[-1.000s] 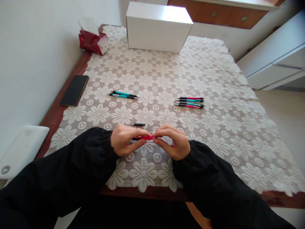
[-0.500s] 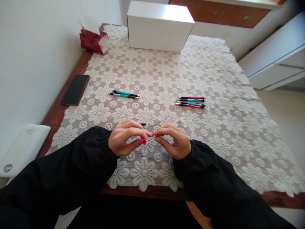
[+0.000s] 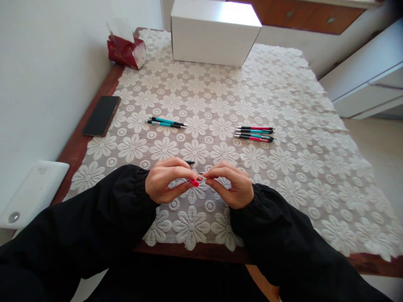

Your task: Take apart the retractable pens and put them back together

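Observation:
My left hand (image 3: 170, 178) is closed on a pink pen barrel (image 3: 195, 183), whose round end points toward me. Opposite it, my right hand (image 3: 231, 182) pinches a thin, silvery pen part (image 3: 202, 173) between thumb and finger; its exact kind is too small to tell. The fingertips of both hands are close together above the tablecloth. Just beyond my left fingers lies a black pen piece (image 3: 190, 162), partly hidden by that hand.
Two teal-and-black pens (image 3: 166, 123) lie ahead on the left, and several pink or teal pens (image 3: 255, 134) sit to the right. A dark phone-like slab (image 3: 101, 115), a red tissue pack (image 3: 126, 51) and a white box (image 3: 214, 40) stand around the lace tablecloth (image 3: 289, 188).
The pink barrel has turned in my left hand, its end swinging slightly right. A little more of the silvery part shows between the hands. The whole view has shifted slightly.

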A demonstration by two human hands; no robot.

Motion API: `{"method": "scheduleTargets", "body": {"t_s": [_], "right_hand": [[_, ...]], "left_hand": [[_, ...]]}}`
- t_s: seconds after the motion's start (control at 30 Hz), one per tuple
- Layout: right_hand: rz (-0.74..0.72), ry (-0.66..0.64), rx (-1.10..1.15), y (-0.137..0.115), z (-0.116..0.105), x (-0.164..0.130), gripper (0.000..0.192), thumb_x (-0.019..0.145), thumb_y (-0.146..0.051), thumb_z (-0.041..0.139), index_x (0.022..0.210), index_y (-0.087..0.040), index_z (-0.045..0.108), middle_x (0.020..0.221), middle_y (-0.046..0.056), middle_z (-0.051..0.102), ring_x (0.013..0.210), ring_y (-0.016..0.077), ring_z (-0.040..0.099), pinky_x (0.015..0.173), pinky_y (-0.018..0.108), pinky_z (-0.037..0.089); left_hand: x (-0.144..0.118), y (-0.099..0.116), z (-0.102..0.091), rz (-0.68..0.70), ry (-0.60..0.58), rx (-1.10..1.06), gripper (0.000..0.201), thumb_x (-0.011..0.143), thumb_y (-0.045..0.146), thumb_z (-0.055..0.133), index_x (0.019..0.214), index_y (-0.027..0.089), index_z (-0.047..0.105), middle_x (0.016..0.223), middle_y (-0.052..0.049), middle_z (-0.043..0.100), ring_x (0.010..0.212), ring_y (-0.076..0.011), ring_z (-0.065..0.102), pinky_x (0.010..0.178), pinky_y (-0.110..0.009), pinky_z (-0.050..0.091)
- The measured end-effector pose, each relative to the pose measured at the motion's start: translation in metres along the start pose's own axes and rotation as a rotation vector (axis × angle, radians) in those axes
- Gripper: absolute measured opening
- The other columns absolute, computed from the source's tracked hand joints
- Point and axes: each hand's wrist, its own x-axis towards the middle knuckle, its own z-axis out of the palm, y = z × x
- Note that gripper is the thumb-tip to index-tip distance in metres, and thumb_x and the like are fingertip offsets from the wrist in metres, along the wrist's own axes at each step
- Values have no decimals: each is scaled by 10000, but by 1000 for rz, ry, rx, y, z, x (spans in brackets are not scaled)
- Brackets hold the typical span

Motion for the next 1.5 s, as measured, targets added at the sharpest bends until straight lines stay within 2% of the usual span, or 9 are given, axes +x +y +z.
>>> {"method": "scheduleTargets", "body": {"t_s": [0.27,0.4,0.5,0.63,0.77,0.87,1.3,1.4,1.5], "right_hand": [[-21,-35,-369,18,1,-6,83,958,-191,644,1003,-205,712,875,49,725,797,196,619,746,356,488],[-15,-166,-618,27,-1,-8,114,960,-288,650,994,-222,737,952,54,716,885,221,598,792,377,427],[-43,-160,-653,27,-2,-7,163,983,-244,605,863,-228,715,863,39,684,825,202,570,759,367,398],[-28,-19,-421,15,-4,-5,152,1008,-175,527,927,-223,646,829,35,646,780,186,573,715,351,429],[-43,344,-14,-6,-2,-3,73,1031,-224,492,1039,-270,548,736,-10,543,611,163,521,572,324,420],[12,522,100,-20,1,-2,35,1048,-311,487,1021,-297,503,660,-37,500,512,156,458,511,323,404],[0,540,63,-31,4,-2,14,1042,-293,508,1034,-302,516,699,-14,644,569,177,595,591,379,524],[-5,484,51,-28,4,-2,57,1043,-263,492,1068,-305,521,725,-10,660,604,183,625,617,385,544],[-14,343,57,-25,4,-3,127,1010,-185,525,1075,-284,572,804,13,695,711,196,671,677,397,567]], "left_hand": [[2,1,-2,-16,159,45,333,825,18,740,1102,183,657,933,-65,797,860,-176,738,781,-318,615],[1,0,-1,6,135,27,289,840,18,715,1079,172,661,952,-81,786,897,-191,747,812,-344,615],[2,1,-1,8,113,33,260,850,27,706,1068,164,666,960,-90,779,896,-194,748,800,-335,609],[1,1,-1,-9,97,17,249,866,43,696,1078,173,675,963,-83,776,898,-194,748,801,-330,604],[1,1,-2,-14,71,2,260,876,37,673,1095,177,674,964,-84,775,894,-195,743,801,-337,602],[1,0,-2,-27,46,11,248,896,59,655,1107,189,674,959,-78,778,892,-192,735,800,-338,600],[3,1,-2,-40,14,82,207,881,92,696,1066,185,707,922,-65,777,823,-174,706,767,-311,583],[5,2,-3,-28,9,99,207,882,102,703,1070,189,712,920,-62,779,801,-168,700,744,-299,579],[6,3,-3,-28,3,111,209,885,118,711,1078,198,717,918,-57,783,797,-166,704,740,-291,581]]}}
